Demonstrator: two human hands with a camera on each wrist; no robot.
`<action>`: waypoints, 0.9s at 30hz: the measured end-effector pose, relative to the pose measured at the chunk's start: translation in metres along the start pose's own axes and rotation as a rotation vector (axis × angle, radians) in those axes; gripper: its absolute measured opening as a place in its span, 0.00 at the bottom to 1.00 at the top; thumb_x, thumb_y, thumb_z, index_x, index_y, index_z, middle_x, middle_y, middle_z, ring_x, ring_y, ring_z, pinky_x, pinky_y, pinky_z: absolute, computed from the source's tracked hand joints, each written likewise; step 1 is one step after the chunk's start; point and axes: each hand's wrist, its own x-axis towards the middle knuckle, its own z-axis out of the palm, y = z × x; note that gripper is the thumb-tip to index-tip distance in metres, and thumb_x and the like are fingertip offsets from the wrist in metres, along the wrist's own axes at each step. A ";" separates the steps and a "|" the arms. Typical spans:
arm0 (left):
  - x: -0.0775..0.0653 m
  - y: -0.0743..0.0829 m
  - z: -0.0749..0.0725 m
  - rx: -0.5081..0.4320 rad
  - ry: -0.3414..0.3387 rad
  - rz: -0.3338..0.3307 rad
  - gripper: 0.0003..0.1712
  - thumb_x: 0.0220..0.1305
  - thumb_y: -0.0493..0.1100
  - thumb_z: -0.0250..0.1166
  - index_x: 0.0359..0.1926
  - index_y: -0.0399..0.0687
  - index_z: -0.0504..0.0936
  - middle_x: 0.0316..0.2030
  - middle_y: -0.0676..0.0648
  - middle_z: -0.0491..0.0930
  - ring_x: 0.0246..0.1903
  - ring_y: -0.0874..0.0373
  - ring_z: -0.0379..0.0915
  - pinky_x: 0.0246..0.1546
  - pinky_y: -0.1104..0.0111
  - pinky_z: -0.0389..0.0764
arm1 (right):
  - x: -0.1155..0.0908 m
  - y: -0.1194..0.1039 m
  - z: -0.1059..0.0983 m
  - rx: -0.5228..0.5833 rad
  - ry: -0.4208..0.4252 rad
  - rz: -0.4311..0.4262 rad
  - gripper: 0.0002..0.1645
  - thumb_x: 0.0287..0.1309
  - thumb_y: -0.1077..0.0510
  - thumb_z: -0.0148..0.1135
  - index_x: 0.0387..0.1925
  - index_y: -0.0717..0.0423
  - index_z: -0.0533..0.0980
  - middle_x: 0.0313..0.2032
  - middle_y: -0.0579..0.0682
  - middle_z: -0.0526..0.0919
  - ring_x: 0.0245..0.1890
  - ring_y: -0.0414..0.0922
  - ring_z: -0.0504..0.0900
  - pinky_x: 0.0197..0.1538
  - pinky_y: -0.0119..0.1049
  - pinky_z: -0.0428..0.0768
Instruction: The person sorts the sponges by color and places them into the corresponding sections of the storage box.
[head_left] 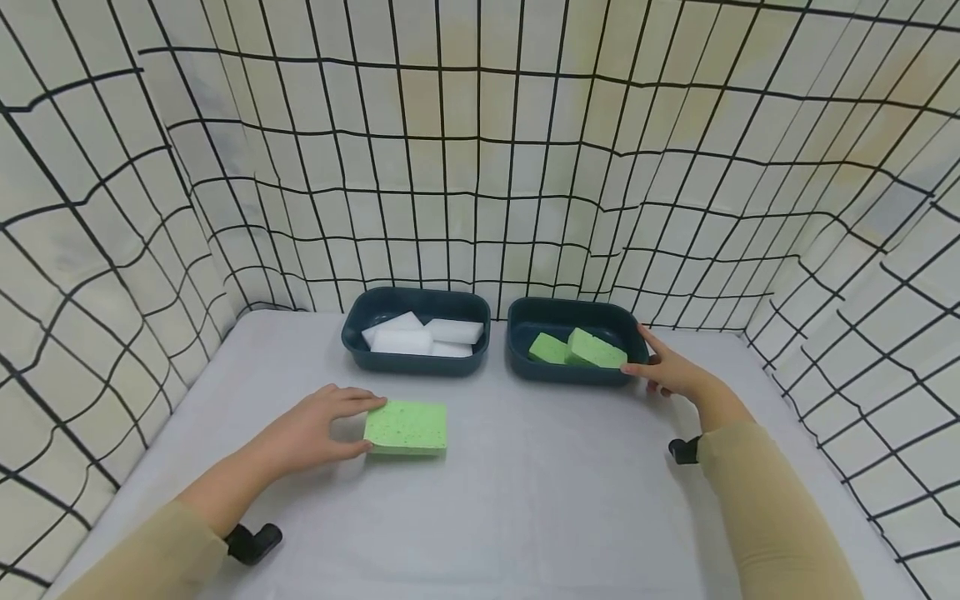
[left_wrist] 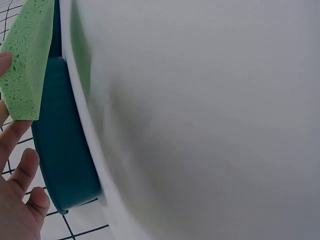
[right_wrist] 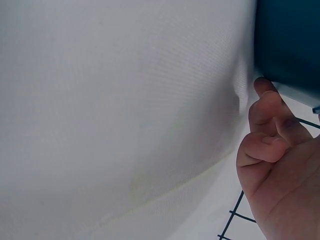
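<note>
My left hand (head_left: 318, 429) pinches a light green, porous sponge (head_left: 407, 429) by its left edge, thumb below and fingers above. In the left wrist view the sponge (left_wrist: 30, 60) is held raised, its shadow falling on the white cloth. At the right, my right hand (head_left: 671, 371) grips the right end of a dark teal plastic bin (head_left: 570, 377), thumb on the front rim and index finger on the side rim. Its other fingers curl beside the bin wall (right_wrist: 290, 45) in the right wrist view. Two green sponges (head_left: 596, 348) lie inside that bin.
A second teal bin (head_left: 412, 363) stands to the left and holds several white sponge blocks (head_left: 401, 342). Both bins sit at the back of the table (head_left: 517, 500), which is covered in white cloth. Black wire grid panels (head_left: 480, 167) stand behind and on both sides.
</note>
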 end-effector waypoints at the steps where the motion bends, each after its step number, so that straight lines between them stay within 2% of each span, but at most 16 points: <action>1: 0.002 0.001 0.000 -0.005 0.003 -0.001 0.36 0.58 0.55 0.72 0.68 0.57 0.75 0.63 0.49 0.75 0.62 0.44 0.67 0.62 0.44 0.68 | 0.000 0.000 0.000 0.001 0.001 0.001 0.65 0.59 0.31 0.63 0.77 0.30 0.25 0.38 0.57 0.75 0.30 0.48 0.74 0.31 0.38 0.71; 8: 0.027 0.009 -0.001 -0.039 0.032 0.015 0.36 0.59 0.55 0.72 0.68 0.58 0.74 0.65 0.49 0.73 0.65 0.42 0.64 0.62 0.44 0.69 | 0.000 0.000 0.000 0.004 0.000 0.011 0.66 0.58 0.30 0.63 0.77 0.30 0.26 0.38 0.57 0.76 0.30 0.48 0.74 0.31 0.38 0.71; 15: 0.067 0.030 -0.008 -0.041 0.070 0.036 0.36 0.60 0.55 0.71 0.69 0.58 0.74 0.66 0.49 0.72 0.66 0.44 0.63 0.64 0.47 0.67 | 0.001 0.002 0.000 0.017 -0.006 0.014 0.66 0.58 0.31 0.64 0.77 0.29 0.26 0.36 0.57 0.76 0.29 0.48 0.73 0.30 0.38 0.70; 22: 0.113 0.053 -0.003 -0.064 0.110 -0.035 0.37 0.61 0.60 0.68 0.70 0.65 0.71 0.68 0.52 0.69 0.67 0.48 0.62 0.64 0.50 0.69 | 0.002 0.002 0.000 0.013 0.005 0.008 0.66 0.57 0.30 0.64 0.77 0.30 0.26 0.35 0.56 0.75 0.29 0.48 0.73 0.30 0.38 0.70; 27: 0.142 0.067 0.005 -0.093 0.130 -0.069 0.36 0.62 0.61 0.66 0.71 0.64 0.70 0.69 0.51 0.67 0.68 0.47 0.60 0.66 0.50 0.67 | 0.003 0.002 0.000 0.000 0.012 0.011 0.66 0.57 0.29 0.63 0.77 0.30 0.26 0.39 0.57 0.75 0.30 0.48 0.74 0.30 0.37 0.70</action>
